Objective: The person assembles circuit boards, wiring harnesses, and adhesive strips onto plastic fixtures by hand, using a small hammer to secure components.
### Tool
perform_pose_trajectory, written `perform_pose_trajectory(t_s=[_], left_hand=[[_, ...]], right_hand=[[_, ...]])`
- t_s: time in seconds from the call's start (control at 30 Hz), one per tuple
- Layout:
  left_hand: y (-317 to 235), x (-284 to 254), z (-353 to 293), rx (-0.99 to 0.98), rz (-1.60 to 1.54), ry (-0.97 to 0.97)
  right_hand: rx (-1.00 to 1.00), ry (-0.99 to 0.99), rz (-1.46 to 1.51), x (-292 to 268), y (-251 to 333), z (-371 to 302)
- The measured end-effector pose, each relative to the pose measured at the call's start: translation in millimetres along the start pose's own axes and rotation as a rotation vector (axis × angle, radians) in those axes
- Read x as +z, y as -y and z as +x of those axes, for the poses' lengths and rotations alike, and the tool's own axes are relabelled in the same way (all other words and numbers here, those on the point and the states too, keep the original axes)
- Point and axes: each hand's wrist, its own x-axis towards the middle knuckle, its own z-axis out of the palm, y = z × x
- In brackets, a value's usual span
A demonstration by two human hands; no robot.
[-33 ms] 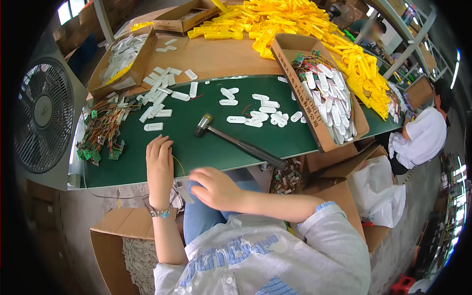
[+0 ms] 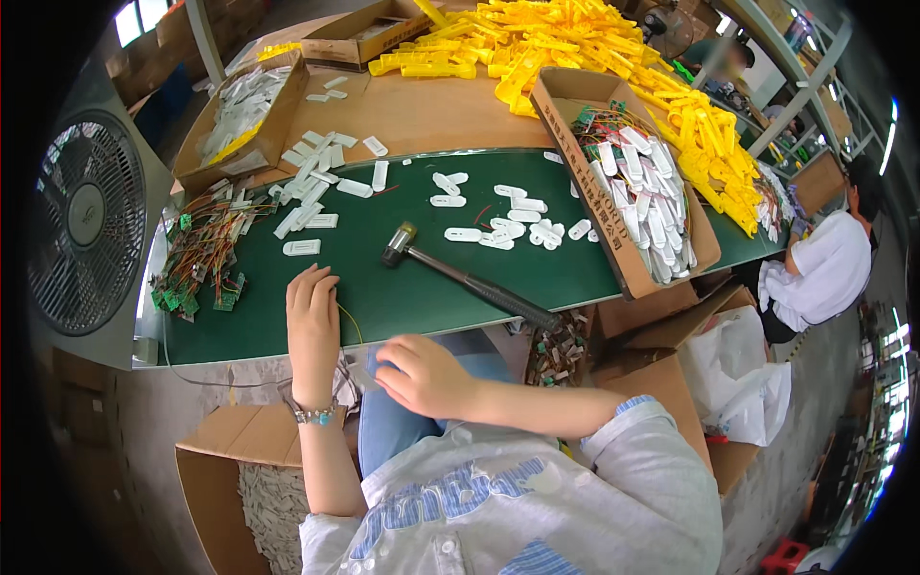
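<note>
My left hand (image 2: 312, 305) rests at the near edge of the green mat (image 2: 402, 311), fingers together and bent down at the tips; what lies beneath them is hidden. A thin yellow wire (image 2: 353, 322) runs from beside it over the edge. Above my lap, my right hand (image 2: 422, 376) is closed with curled fingers. A pale, blurred strip (image 2: 362, 376) shows by its fingertips; I cannot tell whether they grip it. On the mat a hammer (image 2: 470, 282) lies with its head toward the left. White plastic casings (image 2: 302, 247) lie beyond my left hand.
Circuit boards with wires (image 2: 206, 254) are heaped at left, near a fan (image 2: 88, 216). A cardboard box (image 2: 628, 251) of white casings stands at right. Yellow plastic parts (image 2: 575, 43) pile up behind. Below are an open carton (image 2: 206, 498) and a white bag (image 2: 724, 369). A person (image 2: 829, 254) sits at right.
My right hand has shifted slightly down and to the right, away from my left hand. The left hand stays in place on the mat.
</note>
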Motion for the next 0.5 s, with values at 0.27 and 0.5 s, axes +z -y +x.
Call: perform_pose_trajectory(t_s=[0.27, 0.5], left_hand=[[-4, -2, -3, -0.02, -0.004, 0.005], [3, 0, -7, -0.064, -0.038, -0.024]], right_hand=[[0.305, -0.221, 0.532, 51, -4, -16], [0.541, 0.327, 1.612, 54, -15, 28]])
